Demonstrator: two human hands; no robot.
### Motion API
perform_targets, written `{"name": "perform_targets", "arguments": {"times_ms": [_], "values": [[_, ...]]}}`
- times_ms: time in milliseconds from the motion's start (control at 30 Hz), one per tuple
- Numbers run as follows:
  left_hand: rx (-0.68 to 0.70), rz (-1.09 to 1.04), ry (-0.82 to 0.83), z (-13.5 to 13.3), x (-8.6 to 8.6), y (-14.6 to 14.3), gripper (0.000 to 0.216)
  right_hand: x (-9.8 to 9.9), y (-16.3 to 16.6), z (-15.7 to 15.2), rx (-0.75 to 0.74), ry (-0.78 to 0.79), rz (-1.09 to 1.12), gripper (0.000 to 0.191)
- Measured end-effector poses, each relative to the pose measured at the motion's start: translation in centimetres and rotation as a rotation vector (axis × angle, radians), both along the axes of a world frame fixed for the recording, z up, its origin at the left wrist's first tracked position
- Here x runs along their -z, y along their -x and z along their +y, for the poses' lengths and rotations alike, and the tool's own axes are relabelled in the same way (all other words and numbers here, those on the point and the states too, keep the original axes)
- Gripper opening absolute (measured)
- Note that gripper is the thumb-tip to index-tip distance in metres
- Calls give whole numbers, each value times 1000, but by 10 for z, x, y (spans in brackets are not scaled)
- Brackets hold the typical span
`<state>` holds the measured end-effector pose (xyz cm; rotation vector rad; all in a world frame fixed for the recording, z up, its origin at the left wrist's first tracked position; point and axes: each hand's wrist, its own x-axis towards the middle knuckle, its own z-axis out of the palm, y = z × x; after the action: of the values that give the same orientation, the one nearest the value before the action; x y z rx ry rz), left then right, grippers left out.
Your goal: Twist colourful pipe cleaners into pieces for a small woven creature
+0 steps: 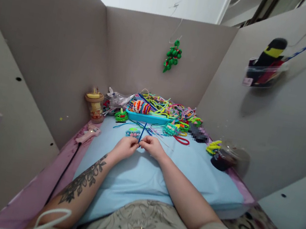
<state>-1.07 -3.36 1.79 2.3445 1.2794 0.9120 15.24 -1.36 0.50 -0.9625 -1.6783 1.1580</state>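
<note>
Between left hand [127,147] and right hand [152,146], holds a blue pipe cleaner [142,131] near its lower end, pointing it up and away. Has both hands narrow, pinching at the fingertips, nearly touching each other. Can't tell the exact grip of each fingertip, too small. Under both hands, shows a light blue cloth [154,177]. Just beyond left hand, shows a small craft piece [133,132], blue and pink. Straight beyond both hands, shows a turquoise tray [152,119] heaped with loose strips [165,108] in many colors, plus a striped bundle [141,107]. Beyond and left of left hand, shows a green figure [121,115]. Beyond and right of right hand, shows a teal piece [171,128] and a red loop [181,140]. Well right of right hand, shows a yellow bundle [213,147] beside a dark-and-clear container [219,161]. Well left of left hand, shows a pink corded tool [89,134], with a cup [94,106] farther beyond. High above both hands, shows a hanging green ornament [174,55].
</note>
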Motion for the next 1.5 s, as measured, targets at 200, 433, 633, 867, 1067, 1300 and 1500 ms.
{"name": "perform_targets", "arguments": {"times_ms": [200, 433, 633, 867, 1067, 1300, 1500], "values": [[-48, -147, 32, 3, -1, 0, 22, 4, 6, 0, -67, 45, 186, 27], [-146, -528, 284, 5, 1, -5, 21, 10, 15, 0, 0, 28, 278, 26], [-96, -544, 333, 5, 7, -9, 24, 17, 14, 4, 129, 18, 273, 25], [-192, -260, 22, 6, 9, -4, 21, 13, 12, 2, 160, -179, 58, 23], [-174, -198, -18, 6, 4, 0, 22, 11, 12, -1, 157, -293, -114, 20], [-130, -127, 14, 8, 1, 6, 21, 9, 8, -1, 94, -406, -278, 19], [-46, -13, -5, 7, -3, 8, 20, 10, 8, -1, 16, -393, -390, 15]]}}
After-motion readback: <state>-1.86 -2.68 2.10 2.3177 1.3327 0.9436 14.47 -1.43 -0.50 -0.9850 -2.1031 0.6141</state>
